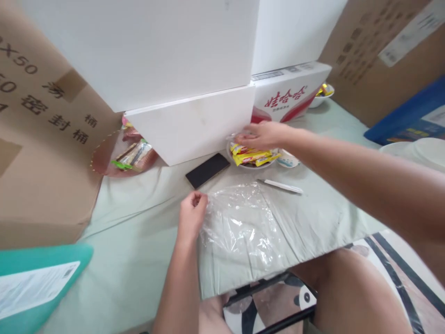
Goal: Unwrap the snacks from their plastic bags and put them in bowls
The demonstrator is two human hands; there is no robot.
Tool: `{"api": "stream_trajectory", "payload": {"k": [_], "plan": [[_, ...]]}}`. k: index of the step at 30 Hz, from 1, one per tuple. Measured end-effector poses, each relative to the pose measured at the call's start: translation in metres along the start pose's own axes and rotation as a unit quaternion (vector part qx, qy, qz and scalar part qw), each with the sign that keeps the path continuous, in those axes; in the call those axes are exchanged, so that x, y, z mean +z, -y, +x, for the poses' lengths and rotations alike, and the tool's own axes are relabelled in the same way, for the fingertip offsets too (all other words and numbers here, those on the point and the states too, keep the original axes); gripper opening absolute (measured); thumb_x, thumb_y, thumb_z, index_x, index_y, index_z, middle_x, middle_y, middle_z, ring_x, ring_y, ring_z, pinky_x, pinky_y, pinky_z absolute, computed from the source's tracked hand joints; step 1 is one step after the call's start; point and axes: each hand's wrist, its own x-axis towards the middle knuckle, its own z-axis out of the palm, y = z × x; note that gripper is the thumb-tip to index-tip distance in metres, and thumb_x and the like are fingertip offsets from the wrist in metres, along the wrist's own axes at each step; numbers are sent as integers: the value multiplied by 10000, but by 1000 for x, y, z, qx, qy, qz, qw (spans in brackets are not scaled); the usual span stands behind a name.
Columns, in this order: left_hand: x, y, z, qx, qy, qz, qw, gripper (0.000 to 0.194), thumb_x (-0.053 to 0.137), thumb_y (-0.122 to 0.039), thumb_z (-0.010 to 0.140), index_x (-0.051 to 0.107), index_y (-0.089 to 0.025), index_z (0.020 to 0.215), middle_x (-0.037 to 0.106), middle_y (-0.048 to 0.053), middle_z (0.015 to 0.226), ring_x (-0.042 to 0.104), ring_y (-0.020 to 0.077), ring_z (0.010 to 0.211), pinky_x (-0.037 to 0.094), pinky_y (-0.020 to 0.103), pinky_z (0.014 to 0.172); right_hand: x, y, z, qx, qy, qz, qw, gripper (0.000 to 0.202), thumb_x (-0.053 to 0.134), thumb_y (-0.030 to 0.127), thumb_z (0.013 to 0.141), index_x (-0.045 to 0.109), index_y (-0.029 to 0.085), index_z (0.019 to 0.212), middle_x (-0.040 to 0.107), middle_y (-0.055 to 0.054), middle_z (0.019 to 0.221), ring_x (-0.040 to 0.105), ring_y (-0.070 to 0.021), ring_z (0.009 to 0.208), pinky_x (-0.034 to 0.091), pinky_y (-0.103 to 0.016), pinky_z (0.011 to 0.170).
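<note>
My left hand (193,206) is closed on the upper left edge of a clear plastic bag (243,227), which lies spread and crinkled on the pale green cloth. My right hand (259,135) reaches over the back of a white bowl (255,165) of yellow-wrapped snacks (252,155). Its fingers point left at the bowl's rear rim, and what they touch there is too blurred to make out. A black phone (207,170) lies left of the bowl. In front of the bowl is a white pen (281,186), and a small patterned cup (288,159) stands at its right.
White boxes (194,125) and a red-lettered carton (288,99) stand behind the bowl. At the left is a pink dish (104,155) of packaged snacks beside a large cardboard box (45,139). Another snack bowl (321,99) sits back right. The table's front edge is above my legs.
</note>
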Motion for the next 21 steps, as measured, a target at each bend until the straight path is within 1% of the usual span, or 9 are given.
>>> {"api": "stream_trajectory", "payload": {"k": [1,3,6,10,14,16,18,19,21], "plan": [[1,-1,0,0,-3,5,1000,194,623,-377,696,625,-184,720,599,-15,645,505,131,604,378,251,576,8,0,0,4,35,-5,999,679,422,682,919,542,272,1447,624,-168,1339,602,-365,1201,491,-503,973],[5,-4,-2,1,-9,12,1000,197,622,-380,697,625,-185,725,594,-20,649,497,126,603,376,248,576,21,3,-1,24,60,-21,998,658,353,630,960,433,301,1525,557,-159,1442,584,-356,1249,483,-498,1006],[11,-8,-5,-4,-2,17,1000,207,618,-392,703,620,-187,731,584,-26,641,480,120,591,364,246,565,32,11,-7,51,53,-39,997,668,310,574,984,326,272,1581,465,-195,1523,559,-385,1293,475,-531,1017],[18,-9,-6,-8,-1,16,1000,207,621,-391,681,609,-188,718,570,-32,631,460,113,581,350,248,569,31,10,-12,44,52,-42,997,687,292,573,996,252,265,1609,426,-198,1555,518,-396,1346,444,-557,1053],[20,-7,-3,-7,-12,4,1000,210,625,-389,645,601,-187,697,574,-27,626,453,111,578,345,252,573,14,-6,-7,5,92,1,996,737,370,661,951,312,293,1587,472,-176,1524,529,-411,1332,446,-579,1049],[20,-5,-3,3,-4,2,1000,207,621,-391,652,598,-189,695,564,-31,610,444,109,566,337,252,567,5,-13,-3,-4,58,25,998,783,430,721,904,343,319,1570,471,-160,1522,543,-421,1309,446,-589,1045],[19,-4,-2,6,1,3,1000,202,620,-387,662,598,-190,699,555,-36,603,437,106,559,332,251,563,0,-15,1,-10,14,39,999,791,466,727,885,354,332,1561,472,-145,1515,555,-410,1292,450,-573,1046],[19,-4,-2,4,1,3,1000,197,620,-382,665,599,-191,703,556,-37,604,438,106,558,332,251,563,0,-14,2,-16,11,41,999,780,465,721,888,365,330,1556,482,-142,1505,559,-403,1286,456,-560,1042],[18,-4,-2,-5,0,0,1000,187,618,-375,667,596,-192,704,557,-37,605,443,106,558,333,250,562,4,-8,2,-33,53,30,998,770,451,719,892,390,319,1547,486,-144,1499,554,-404,1290,469,-545,1026]]}}
